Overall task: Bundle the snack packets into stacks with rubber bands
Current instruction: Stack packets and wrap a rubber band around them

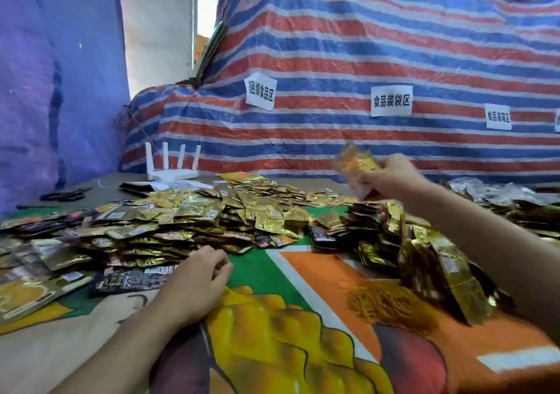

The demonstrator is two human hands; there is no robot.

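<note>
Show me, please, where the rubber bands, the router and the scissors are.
rubber bands point(394, 306): head view, middle of the heap.
router point(172, 176): head view, its white base.
scissors point(65, 195): head view, its dark middle.

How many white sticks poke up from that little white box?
4 antennas, side by side along the white router, far back on the left. None looks hidden.

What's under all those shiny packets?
A colourful cloth with big fruit pictures lies under the packets. You can see its orange, green and yellow parts near the front; the rest is hidden by the pile.
</note>
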